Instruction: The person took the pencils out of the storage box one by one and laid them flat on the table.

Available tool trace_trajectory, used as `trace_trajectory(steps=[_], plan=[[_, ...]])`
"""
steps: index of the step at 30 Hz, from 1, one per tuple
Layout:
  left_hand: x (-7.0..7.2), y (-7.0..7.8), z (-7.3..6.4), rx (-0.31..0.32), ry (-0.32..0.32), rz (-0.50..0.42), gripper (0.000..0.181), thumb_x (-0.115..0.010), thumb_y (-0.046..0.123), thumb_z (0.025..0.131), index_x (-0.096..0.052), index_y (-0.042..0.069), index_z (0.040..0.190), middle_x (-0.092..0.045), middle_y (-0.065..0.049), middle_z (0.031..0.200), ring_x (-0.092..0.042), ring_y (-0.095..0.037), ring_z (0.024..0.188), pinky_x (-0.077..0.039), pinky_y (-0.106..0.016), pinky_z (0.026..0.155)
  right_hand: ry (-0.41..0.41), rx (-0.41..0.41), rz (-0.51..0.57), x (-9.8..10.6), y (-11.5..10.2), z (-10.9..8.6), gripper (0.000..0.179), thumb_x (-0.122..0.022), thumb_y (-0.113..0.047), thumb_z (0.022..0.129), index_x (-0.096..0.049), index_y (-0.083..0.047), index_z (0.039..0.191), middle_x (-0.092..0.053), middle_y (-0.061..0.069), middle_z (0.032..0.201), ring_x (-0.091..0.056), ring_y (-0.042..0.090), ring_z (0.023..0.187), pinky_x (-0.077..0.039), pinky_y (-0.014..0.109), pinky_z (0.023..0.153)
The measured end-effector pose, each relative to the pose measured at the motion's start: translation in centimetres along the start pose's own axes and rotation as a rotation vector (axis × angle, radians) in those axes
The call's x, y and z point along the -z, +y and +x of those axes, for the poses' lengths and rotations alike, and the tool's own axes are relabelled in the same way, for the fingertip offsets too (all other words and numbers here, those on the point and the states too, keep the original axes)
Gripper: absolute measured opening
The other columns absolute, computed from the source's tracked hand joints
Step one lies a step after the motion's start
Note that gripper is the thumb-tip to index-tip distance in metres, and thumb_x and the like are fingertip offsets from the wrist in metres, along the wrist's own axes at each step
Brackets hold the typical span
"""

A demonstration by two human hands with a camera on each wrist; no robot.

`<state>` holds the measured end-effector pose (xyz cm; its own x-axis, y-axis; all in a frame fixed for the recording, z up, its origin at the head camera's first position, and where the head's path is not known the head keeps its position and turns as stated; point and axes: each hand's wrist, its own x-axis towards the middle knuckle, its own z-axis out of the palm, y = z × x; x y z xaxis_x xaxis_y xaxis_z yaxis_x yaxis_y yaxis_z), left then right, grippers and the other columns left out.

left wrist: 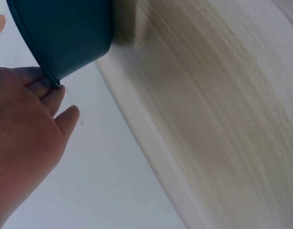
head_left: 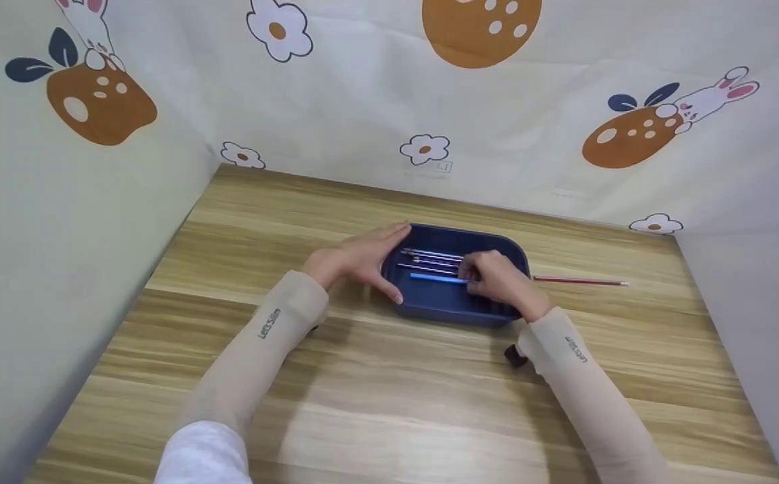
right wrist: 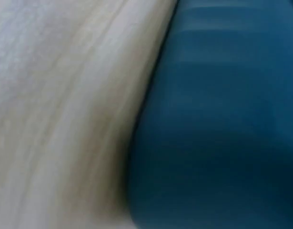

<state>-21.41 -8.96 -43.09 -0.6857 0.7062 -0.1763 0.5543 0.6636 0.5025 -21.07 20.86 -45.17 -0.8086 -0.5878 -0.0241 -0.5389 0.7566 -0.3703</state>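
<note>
Right hand (head_left: 497, 277) reaches down into the bin (head_left: 423, 296), fingers curled at the right end of a blue stick (head_left: 437, 277); I cannot tell whether they pinch it. The stick lies lengthwise, beside striped pencils (head_left: 436, 255). Left hand (head_left: 359, 261), thumb and fingers spread, touches the bin's left end.

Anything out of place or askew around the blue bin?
Yes: one red pencil-like stick lies on the table outside the blue bin, off its right end, while the other sticks are inside. No spill or damage shows.
</note>
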Motion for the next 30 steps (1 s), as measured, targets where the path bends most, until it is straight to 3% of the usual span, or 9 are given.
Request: trace_trajectory(steps=[10,16,23,30], plan=[[-0.1,-0.2,0.0,0.012,0.001,-0.01,0.132,-0.083,0.061,0.07,-0.004,0.008,0.161,0.0,-0.01,0.17,-0.003,-0.026,0.158,-0.01,-0.043,0.129,0.072,0.042,0.016,2.5,-1.0,-1.2,0.016,-0.071,0.004,0.078,-0.071,-0.002,0.093,-0.07,0.01,0.089,-0.062,0.02,0.078,-0.055,0.036,0.071],[-0.1,-0.1,0.0,0.009,0.0,-0.002,0.132,-0.082,0.063,0.07,-0.004,0.01,0.161,0.0,-0.009,0.17,-0.003,-0.025,0.158,-0.01,-0.042,0.129,0.093,0.021,0.011,4.3,-1.1,-2.4,0.016,-0.07,0.004,0.08,-0.068,0.001,0.096,-0.069,0.013,0.092,-0.062,0.023,0.081,-0.054,0.037,0.072],[0.0,-0.1,0.0,0.019,0.0,-0.008,0.132,-0.082,0.064,0.069,-0.004,0.01,0.161,-0.001,-0.009,0.17,-0.004,-0.025,0.158,-0.011,-0.043,0.129,0.154,0.01,-0.045,5.5,-0.4,-3.8,0.016,-0.069,0.004,0.08,-0.066,-0.001,0.095,-0.067,0.011,0.089,-0.059,0.021,0.077,-0.052,0.035,0.068],[0.0,0.0,-0.1,-0.024,0.007,0.018,0.131,-0.084,0.057,0.071,-0.005,0.004,0.16,-0.002,-0.014,0.169,-0.004,-0.027,0.157,-0.009,-0.042,0.129,0.195,-0.009,-0.09,6.2,1.0,-5.4,0.018,-0.066,0.007,0.077,-0.066,-0.003,0.093,-0.068,0.01,0.088,-0.061,0.022,0.078,-0.052,0.037,0.069]])
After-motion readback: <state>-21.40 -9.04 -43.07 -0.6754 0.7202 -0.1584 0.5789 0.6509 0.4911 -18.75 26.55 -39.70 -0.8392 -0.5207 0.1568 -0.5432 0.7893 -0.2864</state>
